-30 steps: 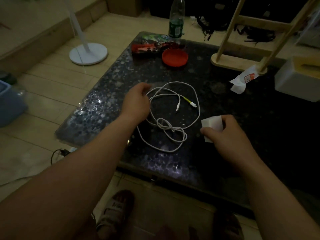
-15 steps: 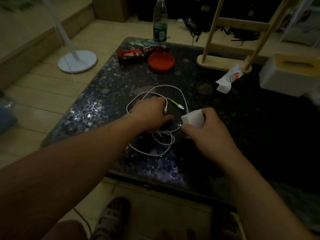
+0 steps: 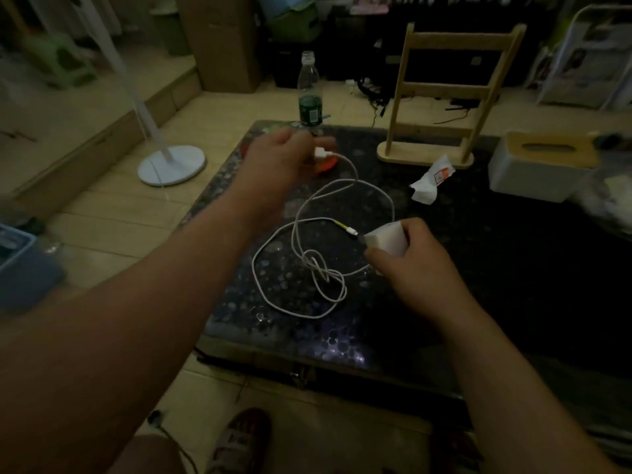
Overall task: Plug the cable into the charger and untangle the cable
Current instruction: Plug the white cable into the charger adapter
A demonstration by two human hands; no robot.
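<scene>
A thin white cable (image 3: 309,234) is spread in loose loops, knotted at 6 o'clock, on a dark speckled glossy bench (image 3: 478,268). Its white plug end is pinched in the raised left hand (image 3: 277,159), grip closed on it, at 11 o'clock. Its yellow-collared tip lies just beside a white blocky charger (image 3: 386,239), which is clasped by the right hand (image 3: 415,265) at 3 o'clock. A clear plastic bottle (image 3: 309,92) holding green liquid is seen at 12 o'clock.

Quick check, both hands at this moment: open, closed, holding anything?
Left hand: closed on the plug end of the white cable, lifted above the table.
Right hand: closed on the white charger.
</scene>
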